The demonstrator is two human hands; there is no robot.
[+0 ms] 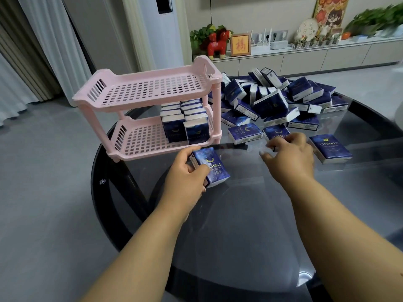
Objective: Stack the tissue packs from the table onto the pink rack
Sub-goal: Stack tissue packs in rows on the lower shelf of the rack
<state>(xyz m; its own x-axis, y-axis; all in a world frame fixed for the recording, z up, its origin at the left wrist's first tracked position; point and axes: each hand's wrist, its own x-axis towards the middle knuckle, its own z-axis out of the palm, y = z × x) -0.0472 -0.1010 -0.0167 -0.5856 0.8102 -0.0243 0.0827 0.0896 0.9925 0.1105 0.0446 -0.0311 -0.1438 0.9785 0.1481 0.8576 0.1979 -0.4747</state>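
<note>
Gripping a tissue pack [210,167], the left hand [185,173] (right hand [290,154] reaching, fingers loose) nears the pink rack [152,92].

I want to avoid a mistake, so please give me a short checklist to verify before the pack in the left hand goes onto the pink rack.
1. Left hand has a grip on the held tissue pack: ok, fingers and thumb curl round it.
2. Free space on the lower shelf: ok, its left part is bare.
3. Rows of standing packs on the lower shelf's right side are steady: ok, they stand upright.
4. Top shelf free: ok, nothing lies on it.
5. Right hand has the next pack: cannot tell, the fingers reach it, but a grip is not shown.
6. Pink rack stands fully on the table: ok.
</note>
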